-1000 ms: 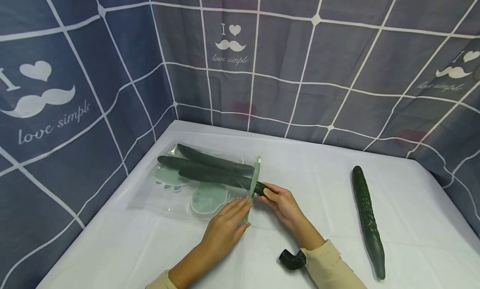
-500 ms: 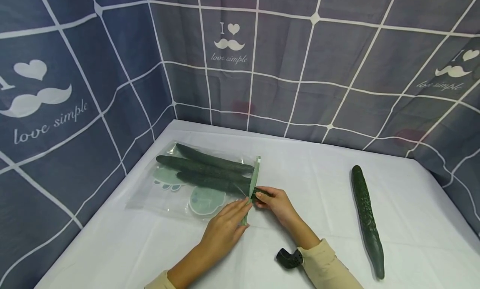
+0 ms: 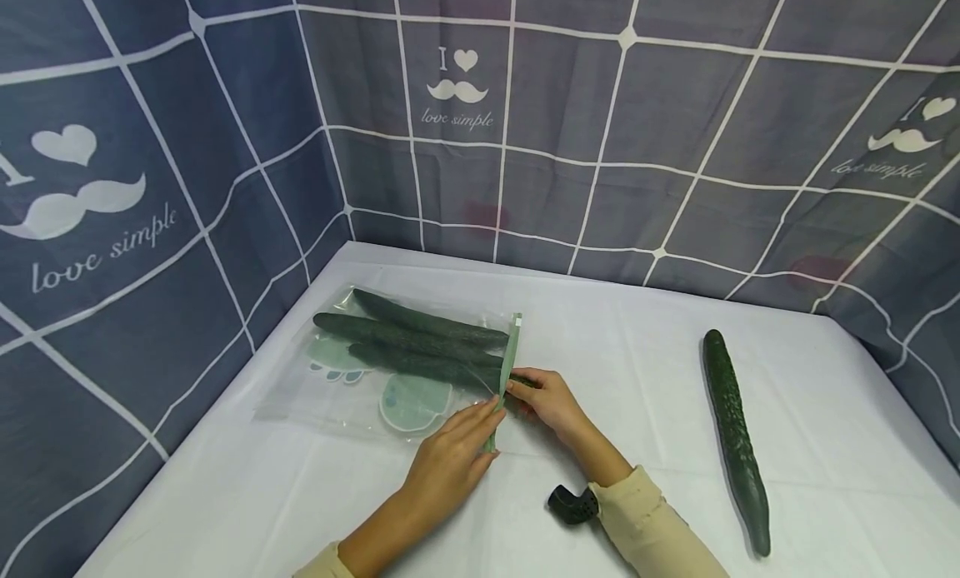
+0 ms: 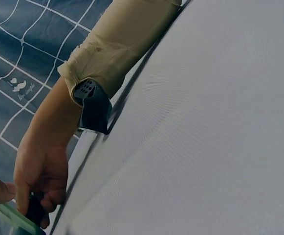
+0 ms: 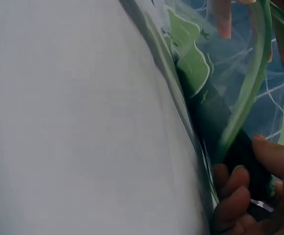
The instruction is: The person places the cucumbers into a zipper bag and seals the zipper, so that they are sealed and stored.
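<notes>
A clear zip bag (image 3: pixel 292 403) with pale green printed shapes lies on the white table, its mouth facing right. Inside are two dark green cucumbers (image 3: pixel 431 320), and a third cucumber (image 3: pixel 420 368) lies mostly within, its end at the mouth. That end is gripped by my right hand (image 3: pixel 551 405), thumb on one side and fingers curled round the other, as the right wrist view shows on the cucumber (image 5: pixel 249 161). My left hand (image 3: pixel 450 449) holds the near part of the bag's green zip edge (image 5: pixel 251 93) between thumb and fingers. The two zip strips stand apart there.
Another cucumber (image 3: pixel 735 440) lies lengthwise on the right side of the table (image 3: pixel 630 370). A black curved device (image 3: pixel 572 505) sits at my right cuff. Grey-blue checked curtains (image 3: pixel 570 137) hang along the table's back and sides.
My right hand has moved left, sliding the third cucumber further into the bag until only its end shows outside. The left hand has stayed at the zip edge.
</notes>
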`<control>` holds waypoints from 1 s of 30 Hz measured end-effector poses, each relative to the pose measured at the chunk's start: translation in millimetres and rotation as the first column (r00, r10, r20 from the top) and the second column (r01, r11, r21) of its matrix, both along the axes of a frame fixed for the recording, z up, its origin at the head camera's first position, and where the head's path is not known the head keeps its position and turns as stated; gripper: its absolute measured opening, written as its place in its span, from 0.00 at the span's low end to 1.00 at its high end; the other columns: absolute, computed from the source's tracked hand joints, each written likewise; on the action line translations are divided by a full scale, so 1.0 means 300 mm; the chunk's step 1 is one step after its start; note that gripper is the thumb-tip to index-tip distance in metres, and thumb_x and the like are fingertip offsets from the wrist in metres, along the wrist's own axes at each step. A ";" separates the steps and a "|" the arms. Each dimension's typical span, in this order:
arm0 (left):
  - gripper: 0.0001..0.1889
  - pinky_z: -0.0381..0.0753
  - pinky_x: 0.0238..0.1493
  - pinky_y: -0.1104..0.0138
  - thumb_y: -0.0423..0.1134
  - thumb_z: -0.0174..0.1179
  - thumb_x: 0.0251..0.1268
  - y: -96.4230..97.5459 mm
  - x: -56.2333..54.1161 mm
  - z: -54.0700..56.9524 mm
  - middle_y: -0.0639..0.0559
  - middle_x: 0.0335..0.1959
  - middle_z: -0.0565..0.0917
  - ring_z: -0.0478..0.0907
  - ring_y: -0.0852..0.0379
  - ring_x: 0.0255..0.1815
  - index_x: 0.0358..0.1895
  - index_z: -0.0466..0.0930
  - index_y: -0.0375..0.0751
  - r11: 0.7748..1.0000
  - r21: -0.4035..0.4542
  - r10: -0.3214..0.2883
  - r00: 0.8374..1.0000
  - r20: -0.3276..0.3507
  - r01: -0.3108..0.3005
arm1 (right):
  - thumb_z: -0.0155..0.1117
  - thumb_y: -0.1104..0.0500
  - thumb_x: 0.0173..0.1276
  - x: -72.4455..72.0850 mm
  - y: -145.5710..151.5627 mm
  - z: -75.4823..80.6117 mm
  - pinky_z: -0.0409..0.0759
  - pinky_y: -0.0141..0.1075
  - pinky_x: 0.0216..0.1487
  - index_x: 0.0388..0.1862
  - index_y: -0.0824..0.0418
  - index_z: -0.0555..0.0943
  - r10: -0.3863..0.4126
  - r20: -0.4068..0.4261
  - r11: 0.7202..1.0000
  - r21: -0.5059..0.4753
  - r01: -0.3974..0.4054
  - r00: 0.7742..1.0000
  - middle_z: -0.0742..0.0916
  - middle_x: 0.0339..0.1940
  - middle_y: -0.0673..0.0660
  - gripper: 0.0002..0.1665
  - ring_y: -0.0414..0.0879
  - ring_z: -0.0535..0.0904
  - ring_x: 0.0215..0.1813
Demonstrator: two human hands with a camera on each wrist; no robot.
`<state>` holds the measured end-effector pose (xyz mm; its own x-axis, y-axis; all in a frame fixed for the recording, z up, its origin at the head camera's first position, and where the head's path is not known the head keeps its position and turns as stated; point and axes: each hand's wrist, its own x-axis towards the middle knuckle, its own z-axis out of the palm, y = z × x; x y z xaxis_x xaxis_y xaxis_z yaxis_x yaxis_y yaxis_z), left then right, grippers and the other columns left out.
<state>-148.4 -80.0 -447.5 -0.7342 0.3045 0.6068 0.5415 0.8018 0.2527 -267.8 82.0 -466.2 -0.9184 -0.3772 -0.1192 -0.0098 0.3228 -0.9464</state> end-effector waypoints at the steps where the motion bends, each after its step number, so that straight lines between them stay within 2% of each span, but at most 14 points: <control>1: 0.29 0.79 0.49 0.68 0.35 0.72 0.40 0.000 0.000 0.001 0.49 0.56 0.78 0.75 0.54 0.55 0.52 0.78 0.40 1.000 0.001 0.001 1.000 0.003 -0.001 | 0.59 0.56 0.64 -0.002 -0.002 0.002 0.71 0.31 0.19 0.51 0.64 0.79 0.013 -0.018 0.999 0.032 -0.012 1.000 0.85 0.28 0.55 0.19 0.40 0.71 0.19; 5: 0.28 0.79 0.49 0.67 0.35 0.72 0.41 0.000 -0.001 0.003 0.49 0.56 0.78 0.76 0.55 0.55 0.53 0.78 0.41 1.000 0.006 0.008 1.000 0.014 -0.008 | 0.58 0.54 0.65 -0.012 -0.015 0.006 0.73 0.31 0.17 0.45 0.59 0.83 0.080 -0.116 0.982 0.181 -0.058 0.990 0.84 0.24 0.53 0.15 0.40 0.71 0.16; 8: 0.28 0.79 0.49 0.67 0.35 0.71 0.41 0.000 -0.002 0.002 0.49 0.56 0.78 0.76 0.54 0.55 0.53 0.78 0.41 1.000 0.013 0.006 1.000 0.011 -0.007 | 0.58 0.52 0.65 -0.019 -0.021 0.011 0.71 0.31 0.20 0.41 0.57 0.84 0.136 -0.200 0.960 0.267 -0.080 0.970 0.83 0.22 0.52 0.13 0.39 0.70 0.19; 10: 0.28 0.79 0.49 0.66 0.36 0.71 0.42 0.000 -0.002 0.000 0.49 0.56 0.78 0.76 0.54 0.55 0.53 0.78 0.41 1.000 0.015 0.007 1.000 0.008 -0.008 | 0.57 0.50 0.65 -0.023 -0.017 0.013 0.71 0.31 0.22 0.41 0.56 0.84 0.179 -0.232 0.945 0.312 -0.101 0.956 0.84 0.23 0.51 0.14 0.38 0.71 0.21; 12: 0.27 0.79 0.49 0.66 0.36 0.71 0.42 0.000 -0.001 -0.002 0.49 0.56 0.78 0.76 0.54 0.54 0.53 0.78 0.41 1.000 0.013 0.005 1.000 0.010 -0.005 | 0.56 0.49 0.66 -0.027 -0.004 0.016 0.71 0.31 0.22 0.48 0.57 0.81 0.226 -0.216 0.933 0.330 -0.147 0.950 0.83 0.21 0.53 0.18 0.38 0.70 0.20; 16: 0.28 0.79 0.49 0.67 0.37 0.70 0.44 0.000 0.001 0.000 0.50 0.58 0.77 0.75 0.55 0.55 0.54 0.77 0.42 1.000 0.007 0.004 0.999 0.035 -0.004 | 0.58 0.50 0.65 -0.042 0.042 0.025 0.73 0.33 0.20 0.63 0.64 0.69 0.335 -0.123 0.908 0.305 -0.286 0.934 0.80 0.19 0.56 0.31 0.40 0.71 0.17; 18: 0.28 0.80 0.48 0.67 0.36 0.70 0.44 0.000 0.002 0.003 0.50 0.58 0.76 0.75 0.55 0.56 0.55 0.76 0.42 1.000 0.013 0.002 0.999 0.050 -0.003 | 0.58 0.53 0.65 -0.050 0.066 0.027 0.75 0.34 0.22 0.64 0.67 0.65 0.391 -0.093 0.893 0.278 -0.353 0.916 0.80 0.24 0.56 0.33 0.41 0.73 0.20; 20: 0.29 0.80 0.48 0.66 0.36 0.70 0.44 0.000 0.004 0.006 0.50 0.59 0.76 0.75 0.55 0.56 0.55 0.76 0.42 1.000 0.025 0.000 0.998 0.066 -0.002 | 0.57 0.56 0.66 -0.058 0.085 0.028 0.77 0.35 0.24 0.64 0.69 0.65 0.428 -0.068 0.883 0.245 -0.400 0.901 0.81 0.28 0.57 0.31 0.41 0.74 0.23; 23: 0.29 0.80 0.48 0.66 0.36 0.70 0.45 0.000 0.004 0.006 0.48 0.59 0.76 0.76 0.54 0.55 0.55 0.76 0.41 0.999 0.041 -0.010 0.996 0.084 0.007 | 0.53 0.61 0.68 -0.066 0.101 0.023 0.79 0.35 0.24 0.61 0.70 0.68 0.446 -0.031 0.881 0.192 -0.433 0.894 0.82 0.34 0.60 0.25 0.42 0.75 0.25; 26: 0.29 0.80 0.49 0.65 0.36 0.70 0.45 0.003 0.004 0.003 0.48 0.59 0.75 0.76 0.52 0.54 0.56 0.75 0.40 0.999 0.044 -0.018 0.995 0.097 0.014 | 0.50 0.62 0.70 -0.068 0.107 0.018 0.79 0.34 0.23 0.61 0.70 0.68 0.444 -0.013 0.886 0.153 -0.437 0.896 0.83 0.37 0.61 0.23 0.41 0.76 0.24; 30: 0.29 0.80 0.49 0.65 0.36 0.70 0.44 0.006 0.002 0.000 0.48 0.59 0.76 0.77 0.52 0.53 0.55 0.75 0.41 0.999 0.034 -0.013 0.996 0.090 0.010 | 0.50 0.60 0.70 -0.068 0.106 0.019 0.80 0.35 0.24 0.64 0.68 0.66 0.441 -0.014 0.887 0.158 -0.434 0.897 0.83 0.31 0.59 0.25 0.41 0.75 0.23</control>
<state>-147.9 -78.3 -447.5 -0.7829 0.2936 0.5485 0.5242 0.7862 0.3274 -288.1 113.9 -460.3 -0.6704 -0.7236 -0.1643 -0.2268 0.4106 -0.8832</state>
